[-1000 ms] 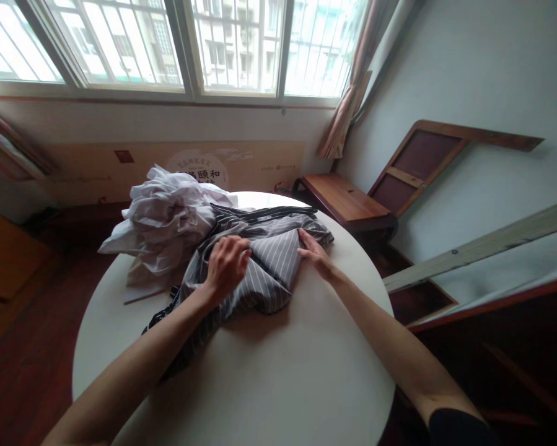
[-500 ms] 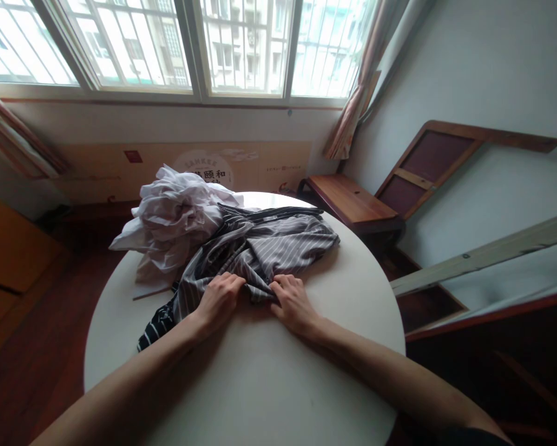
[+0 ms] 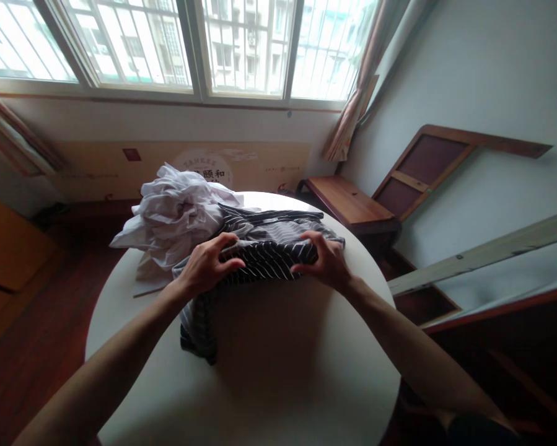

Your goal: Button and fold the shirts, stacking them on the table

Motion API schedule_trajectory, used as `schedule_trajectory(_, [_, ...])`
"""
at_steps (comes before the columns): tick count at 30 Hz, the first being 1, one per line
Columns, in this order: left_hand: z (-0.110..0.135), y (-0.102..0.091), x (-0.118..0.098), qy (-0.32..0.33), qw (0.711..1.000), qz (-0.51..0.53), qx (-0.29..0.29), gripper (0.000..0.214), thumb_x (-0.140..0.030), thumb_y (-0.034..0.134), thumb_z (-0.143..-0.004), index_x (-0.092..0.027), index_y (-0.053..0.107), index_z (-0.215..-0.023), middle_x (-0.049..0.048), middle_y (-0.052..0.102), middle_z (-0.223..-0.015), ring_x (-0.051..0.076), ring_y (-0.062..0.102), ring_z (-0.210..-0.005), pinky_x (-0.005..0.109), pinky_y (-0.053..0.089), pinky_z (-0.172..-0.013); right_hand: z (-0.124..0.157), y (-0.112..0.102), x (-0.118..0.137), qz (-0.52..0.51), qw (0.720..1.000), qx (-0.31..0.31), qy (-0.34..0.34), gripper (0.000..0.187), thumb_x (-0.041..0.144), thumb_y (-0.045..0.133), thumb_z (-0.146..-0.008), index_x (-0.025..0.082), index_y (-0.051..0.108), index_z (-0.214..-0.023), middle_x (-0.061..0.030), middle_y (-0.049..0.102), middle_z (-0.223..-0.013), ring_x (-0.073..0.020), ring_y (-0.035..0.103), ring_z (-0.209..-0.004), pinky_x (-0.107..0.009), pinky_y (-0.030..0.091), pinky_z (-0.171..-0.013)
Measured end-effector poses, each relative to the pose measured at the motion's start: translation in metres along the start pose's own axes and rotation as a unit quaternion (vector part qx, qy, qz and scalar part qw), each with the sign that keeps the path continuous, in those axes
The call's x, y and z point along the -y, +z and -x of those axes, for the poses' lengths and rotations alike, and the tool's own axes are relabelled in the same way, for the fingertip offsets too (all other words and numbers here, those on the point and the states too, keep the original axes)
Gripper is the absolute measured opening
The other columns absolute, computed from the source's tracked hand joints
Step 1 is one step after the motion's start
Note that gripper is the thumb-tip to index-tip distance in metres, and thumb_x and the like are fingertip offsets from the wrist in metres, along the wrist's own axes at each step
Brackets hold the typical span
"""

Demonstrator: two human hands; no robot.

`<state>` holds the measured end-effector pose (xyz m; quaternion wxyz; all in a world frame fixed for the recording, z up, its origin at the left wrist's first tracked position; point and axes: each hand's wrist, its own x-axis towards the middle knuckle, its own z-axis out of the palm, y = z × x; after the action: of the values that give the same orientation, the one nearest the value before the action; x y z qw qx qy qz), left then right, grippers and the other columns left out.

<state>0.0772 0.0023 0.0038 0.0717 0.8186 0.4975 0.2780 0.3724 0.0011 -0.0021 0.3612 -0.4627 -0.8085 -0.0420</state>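
A black garment with white stripes lies across the far half of the round white table, its greyer inner side showing behind the fold. My left hand is at the left end of the folded dark strip, thumb below and fingers above, with cloth between them. At the right end, my right hand curls round the strip in the same way. A narrow part of the garment trails toward me below my left hand. Just left of the garment sits a heap of crumpled white cloth.
Behind the table a printed beige panel leans under the barred window. To the right are a wooden bench and a tilted wooden frame against the wall. An orange-brown cabinet stands at the left.
Both hands have moved away from me and farther apart. The garment's near edge has been turned over away from me, so its black striped side shows between my hands.
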Motion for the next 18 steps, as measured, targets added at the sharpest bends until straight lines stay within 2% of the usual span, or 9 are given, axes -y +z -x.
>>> schedule_trajectory(2, [0.003, -0.002, -0.004, 0.047, 0.992, -0.113, 0.034, 0.061, -0.049, 0.061, -0.076, -0.025, 0.044, -0.129, 0.0062, 0.060, -0.104, 0.019, 0.060, -0.077, 0.028, 0.046, -0.066, -0.002, -0.008, -0.005, 0.083, 0.993, 0.057, -0.059, 0.046, 0.040, 0.061, -0.078, 0.018, 0.048, -0.117, -0.0094, 0.063, -0.100, -0.0222, 0.060, -0.075, -0.031, 0.043, -0.064])
schedule_trajectory(3, [0.006, -0.002, -0.005, 0.057, 0.983, -0.168, 0.044, 0.061, -0.042, 0.060, -0.078, -0.028, 0.039, -0.134, 0.0073, 0.057, -0.108, 0.019, 0.060, -0.078, 0.028, 0.046, -0.064, -0.002, -0.011, -0.008, 0.118, 0.988, 0.073, -0.071, 0.043, 0.034, 0.060, -0.080, 0.018, 0.049, -0.118, -0.0100, 0.063, -0.101, -0.0219, 0.060, -0.076, -0.030, 0.043, -0.063])
schedule_trajectory(5, [0.012, -0.002, -0.003, 0.059, 0.965, -0.252, 0.044, 0.054, -0.023, 0.048, -0.085, -0.030, 0.035, -0.138, 0.0080, 0.055, -0.111, 0.018, 0.059, -0.077, 0.028, 0.046, -0.065, 0.001, -0.020, -0.015, 0.168, 0.980, 0.080, -0.072, 0.033, 0.018, 0.052, -0.082, 0.017, 0.052, -0.115, -0.0103, 0.062, -0.101, -0.0219, 0.059, -0.081, -0.030, 0.043, -0.065])
schedule_trajectory(7, [0.017, -0.006, 0.003, 0.053, 0.953, -0.297, 0.022, 0.051, -0.010, 0.039, -0.086, -0.028, 0.042, -0.134, 0.0088, 0.056, -0.108, 0.019, 0.058, -0.082, 0.032, 0.045, -0.071, 0.006, -0.029, -0.022, 0.194, 0.977, 0.063, -0.062, 0.030, 0.008, 0.046, -0.081, 0.017, 0.057, -0.107, -0.0103, 0.062, -0.099, -0.0229, 0.057, -0.088, -0.031, 0.044, -0.072])
schedule_trajectory(10, [0.021, -0.019, 0.018, 0.040, 0.954, -0.298, 0.014, 0.034, -0.010, 0.042, -0.083, -0.022, 0.061, -0.108, 0.0088, 0.061, -0.098, 0.024, 0.055, -0.091, 0.038, 0.043, -0.079, 0.015, -0.045, -0.034, 0.192, 0.981, 0.010, -0.010, 0.024, 0.006, 0.046, -0.078, 0.017, 0.060, -0.094, -0.0094, 0.062, -0.095, -0.0238, 0.057, -0.089, -0.034, 0.044, -0.078])
schedule_trajectory(12, [0.020, -0.031, 0.028, 0.023, 0.966, -0.258, 0.021, 0.026, -0.013, 0.045, -0.081, -0.022, 0.065, -0.094, 0.0069, 0.064, -0.094, 0.025, 0.055, -0.092, 0.039, 0.042, -0.081, 0.019, -0.054, -0.041, 0.178, 0.983, -0.037, 0.039, 0.019, 0.009, 0.048, -0.077, 0.018, 0.062, -0.088, -0.0085, 0.063, -0.091, -0.0234, 0.057, -0.086, -0.034, 0.045, -0.076])
schedule_trajectory(13, [0.018, -0.037, 0.032, 0.010, 0.972, -0.234, 0.014, 0.026, -0.014, 0.045, -0.080, -0.022, 0.065, -0.094, 0.0059, 0.065, -0.095, 0.025, 0.055, -0.092, 0.039, 0.042, -0.082, 0.020, -0.058, -0.043, 0.171, 0.981, -0.062, 0.065, 0.017, 0.012, 0.050, -0.077, 0.018, 0.062, -0.086, -0.0081, 0.062, -0.088, -0.0231, 0.058, -0.083, -0.034, 0.045, -0.075])
schedule_trajectory(15, [0.014, -0.049, 0.035, -0.030, 0.976, -0.212, -0.036, 0.029, -0.017, 0.043, -0.083, -0.022, 0.065, -0.102, 0.0055, 0.065, -0.102, 0.026, 0.055, -0.096, 0.041, 0.041, -0.086, 0.019, -0.064, -0.046, 0.155, 0.973, -0.120, 0.124, 0.012, 0.018, 0.053, -0.076, 0.018, 0.062, -0.084, -0.0076, 0.062, -0.083, -0.0223, 0.058, -0.076, -0.035, 0.045, -0.071])
schedule_trajectory(18, [0.009, -0.069, 0.030, -0.092, 0.952, -0.249, -0.152, 0.038, -0.027, 0.040, -0.088, -0.020, 0.059, -0.120, 0.0092, 0.059, -0.116, 0.031, 0.050, -0.108, 0.046, 0.037, -0.092, 0.013, -0.070, -0.047, 0.035, 0.945, -0.216, 0.245, 0.015, 0.027, 0.056, -0.076, 0.019, 0.061, -0.087, -0.0060, 0.061, -0.075, -0.0202, 0.056, -0.064, -0.035, 0.047, -0.062])
